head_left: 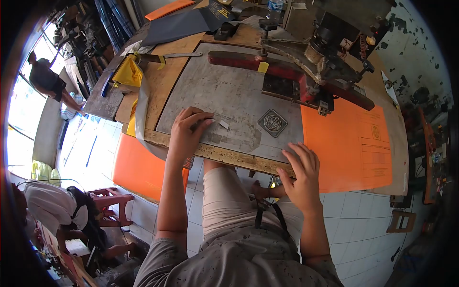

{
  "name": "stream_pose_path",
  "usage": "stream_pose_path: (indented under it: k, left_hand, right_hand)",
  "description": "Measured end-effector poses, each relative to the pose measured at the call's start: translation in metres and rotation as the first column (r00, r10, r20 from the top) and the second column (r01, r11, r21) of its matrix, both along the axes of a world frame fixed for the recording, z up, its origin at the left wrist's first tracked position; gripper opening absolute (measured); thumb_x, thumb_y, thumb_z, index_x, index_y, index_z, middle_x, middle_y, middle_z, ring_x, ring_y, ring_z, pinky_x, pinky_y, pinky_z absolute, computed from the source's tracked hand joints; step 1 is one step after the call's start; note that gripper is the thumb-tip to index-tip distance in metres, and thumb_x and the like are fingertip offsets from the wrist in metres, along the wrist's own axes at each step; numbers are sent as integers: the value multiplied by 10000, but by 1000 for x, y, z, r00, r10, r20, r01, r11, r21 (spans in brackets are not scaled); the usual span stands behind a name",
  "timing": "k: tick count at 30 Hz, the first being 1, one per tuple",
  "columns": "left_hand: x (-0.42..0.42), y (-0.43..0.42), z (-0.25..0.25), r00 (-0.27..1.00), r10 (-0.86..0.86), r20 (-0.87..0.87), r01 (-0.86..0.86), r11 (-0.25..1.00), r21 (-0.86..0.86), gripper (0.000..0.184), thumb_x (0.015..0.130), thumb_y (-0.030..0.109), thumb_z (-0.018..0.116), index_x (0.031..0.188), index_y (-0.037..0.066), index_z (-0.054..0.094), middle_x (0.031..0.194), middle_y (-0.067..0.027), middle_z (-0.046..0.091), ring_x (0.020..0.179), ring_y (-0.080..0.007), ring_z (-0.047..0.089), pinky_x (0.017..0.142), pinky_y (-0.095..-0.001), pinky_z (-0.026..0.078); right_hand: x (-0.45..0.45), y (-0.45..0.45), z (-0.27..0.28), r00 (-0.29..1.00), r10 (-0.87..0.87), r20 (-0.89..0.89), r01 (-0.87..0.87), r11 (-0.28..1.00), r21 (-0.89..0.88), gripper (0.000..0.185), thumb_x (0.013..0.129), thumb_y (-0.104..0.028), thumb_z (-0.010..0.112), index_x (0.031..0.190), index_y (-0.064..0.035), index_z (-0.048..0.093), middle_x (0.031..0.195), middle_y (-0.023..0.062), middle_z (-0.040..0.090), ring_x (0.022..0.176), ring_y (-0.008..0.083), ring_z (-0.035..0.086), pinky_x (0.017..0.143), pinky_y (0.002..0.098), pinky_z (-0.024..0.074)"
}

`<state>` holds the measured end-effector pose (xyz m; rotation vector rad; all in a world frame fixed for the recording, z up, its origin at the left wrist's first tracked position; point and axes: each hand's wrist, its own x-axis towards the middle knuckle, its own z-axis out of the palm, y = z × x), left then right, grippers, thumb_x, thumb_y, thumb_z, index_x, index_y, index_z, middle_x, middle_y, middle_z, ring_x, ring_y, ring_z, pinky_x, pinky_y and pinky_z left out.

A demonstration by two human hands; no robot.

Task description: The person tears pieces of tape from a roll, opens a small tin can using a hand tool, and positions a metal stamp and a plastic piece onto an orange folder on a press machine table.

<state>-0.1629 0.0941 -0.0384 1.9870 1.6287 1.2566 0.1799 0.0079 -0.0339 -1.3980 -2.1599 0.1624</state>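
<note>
On the grey metal plate [201,86], my left hand [189,129] has its thumb and forefinger nearly together; whether anything small is between them is hidden. A small white piece [224,124] lies just right of those fingertips. My right hand [302,174] is over the plate's front edge, fingers spread and holding nothing. Up and left of it, a square metal stamp block with a round emblem [272,123] lies flat. An orange printed sheet [346,148] extends from the plate's right side.
Behind the plate stands a press with a red bar [234,59]. Yellow foil [129,71] and a grey strip [142,112] hang at the left. A person [57,205] sits lower left; another person [48,76] stands upper left. A red stool [112,205] is nearby.
</note>
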Motion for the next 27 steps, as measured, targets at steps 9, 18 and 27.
stream_pose_path:
  k: [9, 18, 27]
  left_hand:
    - [-4, 3, -6, 994, 6, -106, -2, 999, 45, 145, 966, 179, 791, 1070, 91, 842, 1063, -48, 749, 1075, -278, 658, 1057, -428, 471]
    - [-2, 3, -9, 984, 156, -81, -155, 988, 19, 218, 984, 124, 732, 1188, 103, 804, 1215, -80, 722, 1192, -321, 655, 1110, -436, 460]
    - [4, -4, 2, 953, -18, -302, 70, 984, 164, 346, 886, 141, 780, 1231, 152, 808, 1308, -66, 674, 1293, -310, 592, 1184, -494, 399]
  right_hand:
    - [-43, 40, -4, 997, -55, 46, 54, 998, 19, 599, 1000, -318, 782, 1478, 5, 618, 1566, 209, 546, 1485, 410, 491, 1221, 531, 387]
    - [-58, 44, -2, 994, -102, 41, 101, 995, 17, 484, 976, -273, 809, 1350, 4, 676, 1346, 182, 590, 1296, 374, 569, 1110, 508, 448]
    - [-59, 53, -7, 992, -111, -62, 113, 993, 29, 331, 964, -158, 793, 1254, -23, 709, 1326, 139, 606, 1271, 357, 586, 1083, 495, 472]
